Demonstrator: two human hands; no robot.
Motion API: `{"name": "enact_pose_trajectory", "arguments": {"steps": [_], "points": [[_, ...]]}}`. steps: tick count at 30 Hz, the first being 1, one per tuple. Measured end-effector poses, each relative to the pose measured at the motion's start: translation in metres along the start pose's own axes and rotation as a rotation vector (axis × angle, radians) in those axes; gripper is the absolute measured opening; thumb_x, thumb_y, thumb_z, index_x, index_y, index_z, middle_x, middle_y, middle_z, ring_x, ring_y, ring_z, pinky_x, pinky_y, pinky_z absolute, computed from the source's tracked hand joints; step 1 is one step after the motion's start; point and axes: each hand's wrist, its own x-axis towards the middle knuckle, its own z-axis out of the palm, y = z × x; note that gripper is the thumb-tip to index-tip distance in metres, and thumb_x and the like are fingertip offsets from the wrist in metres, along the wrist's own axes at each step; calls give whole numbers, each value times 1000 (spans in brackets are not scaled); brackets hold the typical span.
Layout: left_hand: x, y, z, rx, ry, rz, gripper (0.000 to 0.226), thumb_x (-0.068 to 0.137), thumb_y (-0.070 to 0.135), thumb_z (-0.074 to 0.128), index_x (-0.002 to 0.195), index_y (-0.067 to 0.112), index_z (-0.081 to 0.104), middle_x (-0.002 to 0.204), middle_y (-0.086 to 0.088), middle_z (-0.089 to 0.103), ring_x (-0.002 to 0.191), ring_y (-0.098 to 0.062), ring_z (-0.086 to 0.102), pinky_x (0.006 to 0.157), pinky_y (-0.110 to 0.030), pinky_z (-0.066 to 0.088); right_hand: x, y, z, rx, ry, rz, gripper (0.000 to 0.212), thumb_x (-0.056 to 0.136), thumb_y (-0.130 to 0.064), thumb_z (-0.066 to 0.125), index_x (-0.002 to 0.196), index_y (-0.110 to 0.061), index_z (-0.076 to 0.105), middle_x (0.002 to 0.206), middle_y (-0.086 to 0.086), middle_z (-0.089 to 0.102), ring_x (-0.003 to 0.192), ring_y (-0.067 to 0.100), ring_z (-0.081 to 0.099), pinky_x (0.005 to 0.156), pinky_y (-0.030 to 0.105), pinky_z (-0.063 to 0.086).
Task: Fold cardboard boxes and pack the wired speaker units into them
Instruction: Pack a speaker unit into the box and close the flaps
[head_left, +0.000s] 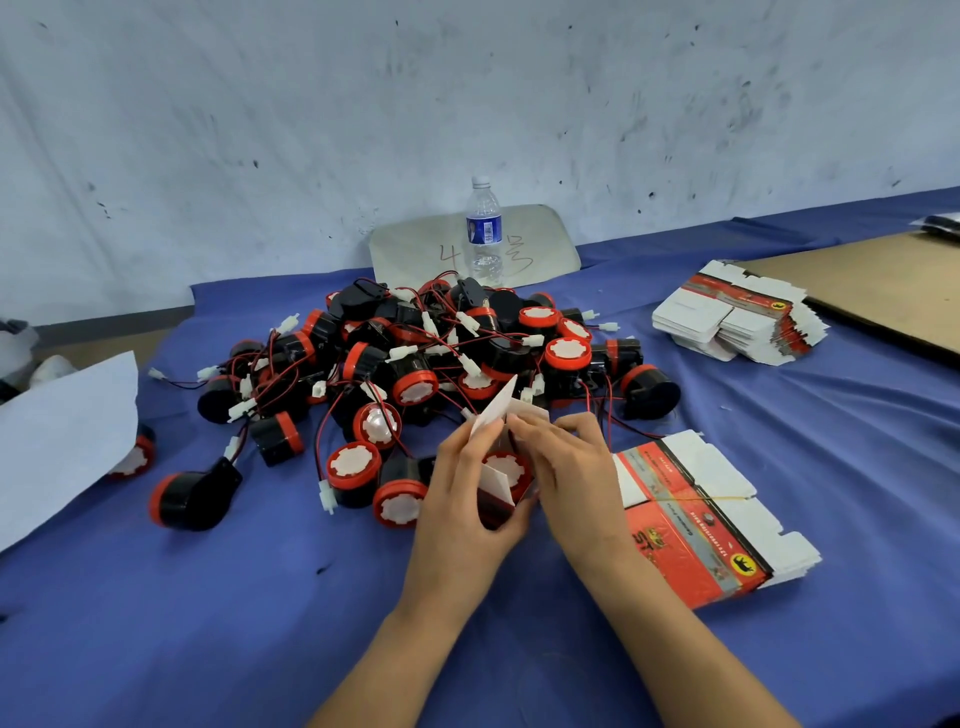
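Left grip (462, 499) is curled round a half-folded box (492, 480); right grip (571, 467) pinches its flap.
One speaker unit (506, 464) is seated inside; spares (415, 364) are heaped at twelve o'clock. Light, crease-prone card is probably best held by its walls.

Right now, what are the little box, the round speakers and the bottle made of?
The box looks like thin printed cardboard, white inside, with creased flaps. The speakers seem glossy black and red plastic; they shine. The bottle looks like clear plastic: you see through it.
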Motion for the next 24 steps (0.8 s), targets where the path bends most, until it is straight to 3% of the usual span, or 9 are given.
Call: {"name": "enact_pose_trajectory", "arguments": {"steps": [2,4,7,9,14,18,21,24], "points": [[-1,0,0,16,-6,2,83,76,16,81,141,36,34,141,4,43,132,-1,37,103,-5,30,-1,3,2,35,9,42,22,84,6,65,106,6,70,97,-3,70,84,-3,54,73,7,44],[-1,0,1,12,-12,-2,82,76,17,81,141,35,34,141,4,43,132,-1,37,102,-5,30,-1,4,2,77,48,136,12,88,-2,64,96,7,67,83,-15,57,72,-9,54,63,3,40],[-1,2,2,24,-15,15,81,76,16,81,142,29,36,141,3,42,132,2,35,101,-4,30,0,0,0,-15,115,72,5,78,0,76,77,0,71,73,3,57,62,13,53,52,23,43],[-2,3,3,30,-24,24,79,76,15,81,142,25,38,142,1,43,133,3,34,103,-6,30,0,3,2,-109,101,56,7,73,0,80,75,-4,75,70,6,62,64,24,52,53,26,43],[-2,3,4,29,-29,17,83,75,13,81,143,28,35,142,2,43,132,5,35,102,-5,30,0,6,3,-77,-10,127,9,73,0,80,78,-8,77,68,3,69,68,18,47,57,25,38],[-3,1,4,-24,-13,-25,87,76,15,80,141,46,30,140,15,41,131,6,36,102,-7,32,3,12,-4,-115,-113,106,10,76,-3,76,83,-11,79,69,-1,71,75,22,48,62,31,45],[-4,-2,4,-60,14,-87,85,80,16,78,138,50,26,139,29,35,131,11,31,101,-5,30,1,11,-5,-44,-184,82,19,81,-1,66,95,-8,77,80,1,72,87,24,52,73,35,49],[-4,-3,6,-57,13,-130,82,82,19,75,138,45,22,137,30,31,127,22,26,95,2,27,0,7,-3,38,-142,71,20,86,-2,63,103,-6,73,97,3,67,92,22,57,74,31,50]]}}
